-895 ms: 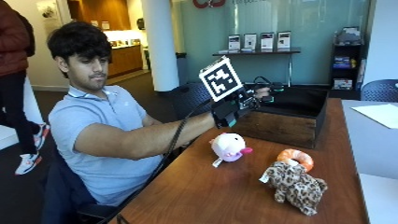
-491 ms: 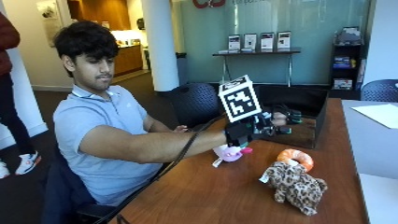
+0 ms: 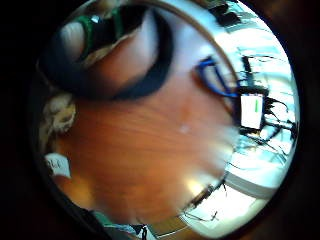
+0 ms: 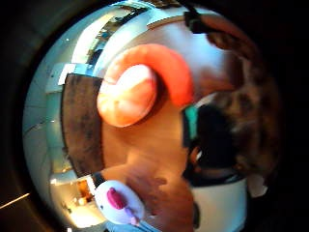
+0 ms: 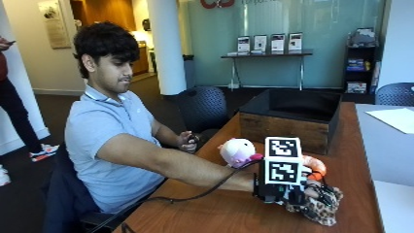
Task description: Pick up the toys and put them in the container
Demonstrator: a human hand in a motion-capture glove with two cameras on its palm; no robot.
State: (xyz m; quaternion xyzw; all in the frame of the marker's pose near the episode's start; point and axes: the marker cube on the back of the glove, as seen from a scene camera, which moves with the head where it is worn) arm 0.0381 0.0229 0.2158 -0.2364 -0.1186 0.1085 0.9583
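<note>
My gloved right hand [image 5: 299, 190] is low over the table with its fingers [image 5: 325, 193] laid on top of the leopard-spotted plush toy [image 5: 321, 212], not closed round it. In the thumb side palm view the leopard toy [image 4: 248, 113] lies close beside the palm. An orange shrimp-like plush [image 5: 316, 166] [image 4: 140, 87] lies just behind the hand. A white plush with a pink snout [image 5: 237, 151] [image 4: 118, 203] sits to the hand's left. The dark wooden box container [image 5: 291, 120] stands open further back on the table.
The wooden table [image 5: 220, 208] runs toward the person's chest. The person's bare left hand [image 5: 188, 141] is at the table edge. A white sheet of paper [image 5: 396, 119] lies on the neighbouring table at the right. A dark office chair [image 5: 204, 109] stands behind the table.
The hand has come down from the air near the box to the leopard toy, closer to the table's near end. The outside camera's picture has also shifted.
</note>
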